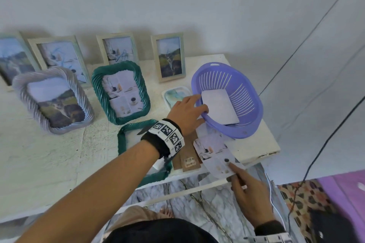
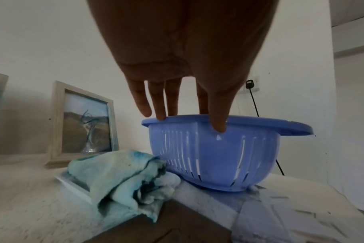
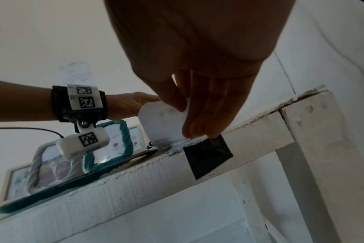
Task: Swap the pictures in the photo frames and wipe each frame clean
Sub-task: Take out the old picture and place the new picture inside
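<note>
Picture [image 1: 214, 156] – four-panel print, curled, overhanging table edge.

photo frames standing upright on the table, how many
6: four plain wooden ones along the wall, then a grey rope-edged and a teal rope-edged in front. More may sit beyond the left edge.
</note>
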`<action>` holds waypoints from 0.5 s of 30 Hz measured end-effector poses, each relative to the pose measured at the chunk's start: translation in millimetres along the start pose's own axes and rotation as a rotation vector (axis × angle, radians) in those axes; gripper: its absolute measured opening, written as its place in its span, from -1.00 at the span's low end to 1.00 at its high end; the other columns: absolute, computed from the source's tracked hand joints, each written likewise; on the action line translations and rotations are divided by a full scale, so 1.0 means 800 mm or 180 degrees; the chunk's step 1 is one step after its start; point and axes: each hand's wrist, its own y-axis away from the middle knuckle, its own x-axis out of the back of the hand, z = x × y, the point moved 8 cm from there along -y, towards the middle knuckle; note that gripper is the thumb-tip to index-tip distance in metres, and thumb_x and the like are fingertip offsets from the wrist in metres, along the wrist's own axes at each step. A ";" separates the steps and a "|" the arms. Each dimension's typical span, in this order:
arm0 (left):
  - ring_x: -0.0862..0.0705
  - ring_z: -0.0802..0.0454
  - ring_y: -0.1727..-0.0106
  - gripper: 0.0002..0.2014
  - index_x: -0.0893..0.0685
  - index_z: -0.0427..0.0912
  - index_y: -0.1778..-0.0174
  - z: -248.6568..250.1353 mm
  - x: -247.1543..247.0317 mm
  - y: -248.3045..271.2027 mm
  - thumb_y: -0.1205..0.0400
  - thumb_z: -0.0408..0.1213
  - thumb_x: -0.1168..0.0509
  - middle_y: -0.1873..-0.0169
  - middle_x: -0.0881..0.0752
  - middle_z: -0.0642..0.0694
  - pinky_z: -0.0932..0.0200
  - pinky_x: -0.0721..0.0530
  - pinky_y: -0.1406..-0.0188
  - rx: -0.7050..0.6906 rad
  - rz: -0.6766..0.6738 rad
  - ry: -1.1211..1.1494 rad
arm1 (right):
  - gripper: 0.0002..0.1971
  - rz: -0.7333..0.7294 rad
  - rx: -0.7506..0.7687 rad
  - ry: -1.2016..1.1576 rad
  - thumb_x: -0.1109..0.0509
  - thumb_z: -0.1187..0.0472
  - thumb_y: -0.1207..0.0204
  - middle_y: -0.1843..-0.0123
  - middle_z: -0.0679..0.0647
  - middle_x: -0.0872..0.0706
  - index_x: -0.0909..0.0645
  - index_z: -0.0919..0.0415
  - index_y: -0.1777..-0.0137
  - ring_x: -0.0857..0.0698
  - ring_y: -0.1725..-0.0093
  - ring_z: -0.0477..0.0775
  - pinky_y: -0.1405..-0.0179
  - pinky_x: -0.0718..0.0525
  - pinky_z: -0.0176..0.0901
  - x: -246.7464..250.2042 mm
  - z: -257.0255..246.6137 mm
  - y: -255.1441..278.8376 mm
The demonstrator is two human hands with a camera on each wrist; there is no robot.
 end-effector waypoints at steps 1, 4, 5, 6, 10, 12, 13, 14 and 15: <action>-0.23 -0.19 -0.62 -0.65 -0.53 0.03 -0.42 0.000 0.002 -0.003 -0.72 -0.03 -0.20 -0.65 -0.20 -0.17 -0.11 -0.32 -0.46 -0.0029 -0.0003 0.0023 | -0.64 0.0013 0.0102 0.0168 -0.40 0.28 -0.58 0.40 -0.03 -0.73 -0.68 -0.10 -0.30 -0.65 0.40 -0.10 0.34 -0.55 -0.28 0.002 -0.006 -0.002; -0.28 -0.18 -0.60 -0.65 -0.55 0.03 -0.41 -0.001 0.014 -0.007 -0.72 -0.02 -0.21 -0.64 -0.24 -0.18 -0.06 -0.30 -0.48 -0.0104 0.0090 0.0239 | -0.62 0.0015 0.0268 0.0587 -0.41 0.25 -0.56 0.59 -0.02 -0.49 -0.67 -0.07 -0.34 -0.45 0.56 -0.17 0.58 -0.37 -0.33 0.007 -0.021 -0.016; -0.30 -0.19 -0.59 -0.65 -0.55 0.02 -0.41 -0.002 0.018 -0.008 -0.72 -0.03 -0.22 -0.63 -0.27 -0.20 -0.05 -0.30 -0.49 -0.0125 0.0140 0.0341 | -0.63 0.0000 0.0278 0.0685 -0.40 0.22 -0.57 0.61 -0.06 -0.44 -0.65 -0.08 -0.36 -0.42 0.56 -0.16 0.57 -0.34 -0.29 0.007 -0.026 -0.024; -0.33 -0.20 -0.57 -0.66 -0.57 0.01 -0.40 -0.003 0.021 -0.009 -0.71 -0.04 -0.23 -0.62 -0.30 -0.21 -0.05 -0.30 -0.49 -0.0148 0.0186 0.0436 | -0.63 -0.0027 0.0262 0.0792 -0.37 0.18 -0.59 0.60 -0.09 -0.41 -0.64 -0.09 -0.38 -0.43 0.53 -0.10 0.54 -0.36 -0.18 0.006 -0.030 -0.035; -0.40 -0.24 -0.53 -0.67 -0.60 0.00 -0.36 -0.007 0.024 -0.007 -0.70 -0.03 -0.26 -0.59 -0.36 -0.22 -0.10 -0.35 -0.48 -0.0183 0.0271 0.0616 | -0.61 -0.0274 0.0153 0.1203 -0.24 0.04 -0.65 0.38 -0.05 -0.63 -0.53 -0.13 -0.46 -0.64 0.23 0.10 0.28 -0.57 -0.10 -0.007 -0.037 -0.088; -0.40 -0.23 -0.54 -0.68 -0.60 0.00 -0.35 -0.007 0.022 -0.004 -0.69 -0.03 -0.26 -0.59 -0.36 -0.22 -0.08 -0.35 -0.48 -0.0200 0.0295 0.0602 | -0.62 -0.0357 0.0100 0.1476 -0.19 0.02 -0.66 0.17 0.09 -0.75 -0.48 -0.14 -0.47 -0.69 0.07 0.17 0.14 -0.64 -0.05 -0.014 -0.033 -0.113; -0.39 -0.22 -0.54 -0.68 -0.60 0.01 -0.35 -0.007 0.019 -0.003 -0.69 -0.03 -0.26 -0.59 -0.35 -0.21 -0.08 -0.34 -0.48 -0.0201 0.0293 0.0579 | -0.62 -0.0389 0.0079 0.1628 -0.17 0.01 -0.66 0.10 0.12 -0.77 -0.46 -0.14 -0.47 -0.70 0.04 0.20 0.11 -0.66 -0.03 -0.017 -0.031 -0.123; -0.37 -0.21 -0.55 -0.68 -0.60 0.01 -0.35 -0.007 0.017 -0.001 -0.69 -0.03 -0.26 -0.60 -0.34 -0.20 -0.07 -0.33 -0.48 -0.0198 0.0287 0.0540 | -0.62 -0.0416 0.0059 0.1760 -0.16 0.00 -0.67 0.06 0.14 -0.77 -0.45 -0.13 -0.47 -0.70 0.02 0.21 0.09 -0.67 -0.02 -0.019 -0.027 -0.129; -0.35 -0.21 -0.56 -0.67 -0.60 0.01 -0.36 -0.007 0.014 0.001 -0.69 -0.03 -0.26 -0.61 -0.32 -0.20 -0.07 -0.32 -0.48 -0.0195 0.0279 0.0499 | -0.62 -0.0451 0.0022 0.1854 -0.16 -0.02 -0.67 0.04 0.14 -0.77 -0.45 -0.12 -0.47 -0.70 0.01 0.21 0.08 -0.67 -0.02 -0.021 -0.022 -0.134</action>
